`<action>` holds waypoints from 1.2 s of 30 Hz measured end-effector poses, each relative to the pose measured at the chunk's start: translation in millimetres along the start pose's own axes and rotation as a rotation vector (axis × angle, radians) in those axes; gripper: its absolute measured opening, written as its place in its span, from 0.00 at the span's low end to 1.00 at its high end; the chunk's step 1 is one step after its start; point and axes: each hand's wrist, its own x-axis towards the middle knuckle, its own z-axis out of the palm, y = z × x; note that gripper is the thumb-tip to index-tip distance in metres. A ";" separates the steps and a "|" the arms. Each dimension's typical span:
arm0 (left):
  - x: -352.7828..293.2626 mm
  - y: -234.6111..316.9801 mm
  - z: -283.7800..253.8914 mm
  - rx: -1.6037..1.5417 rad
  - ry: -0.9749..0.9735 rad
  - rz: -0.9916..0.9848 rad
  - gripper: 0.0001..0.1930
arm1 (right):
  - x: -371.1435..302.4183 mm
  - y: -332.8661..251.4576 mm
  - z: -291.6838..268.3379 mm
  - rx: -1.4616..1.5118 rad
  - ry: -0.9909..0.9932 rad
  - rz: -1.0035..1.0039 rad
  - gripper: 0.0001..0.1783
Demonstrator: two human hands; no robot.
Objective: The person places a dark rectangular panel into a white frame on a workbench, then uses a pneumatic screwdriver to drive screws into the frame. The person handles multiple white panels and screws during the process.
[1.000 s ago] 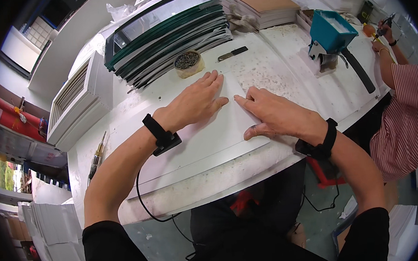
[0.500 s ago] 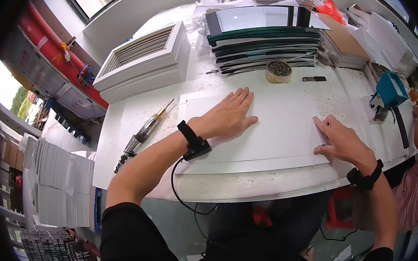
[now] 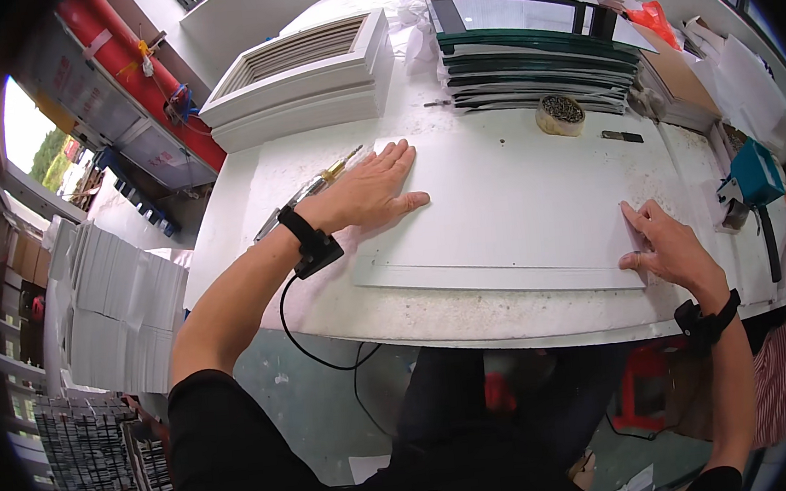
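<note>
Two open hands, left hand [image 3: 366,192] flat and right hand [image 3: 675,246] fingertips down, on white panel [image 3: 510,209].

Left hand [image 3: 372,192] lies flat, fingers spread; right hand [image 3: 672,244] presses fingertips down.

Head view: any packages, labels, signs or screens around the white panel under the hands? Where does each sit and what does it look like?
Stack of framed glass panels: far side of the table, flat rectangles, dark frames, greenish edges, pale glossy top.
Clear plastic wrapping: left of that stack, crumpled.
Orange-red bag: right of the stack, crumpled.
Brown cardboard sheet: far right, flat.
No sign or lit screen can be made out.
</note>
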 end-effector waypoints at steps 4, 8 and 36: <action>-0.4 0.9 4.8 -0.005 0.038 -0.005 0.50 | 2.1 1.9 3.3 -0.060 0.046 -0.035 0.49; -0.8 -1.4 10.5 0.015 0.060 -0.021 0.50 | 11.4 0.0 6.9 -0.213 0.140 -0.150 0.50; -168.7 53.9 31.3 -0.200 0.277 0.188 0.35 | 148.8 -288.6 13.4 -0.383 -0.140 -0.521 0.61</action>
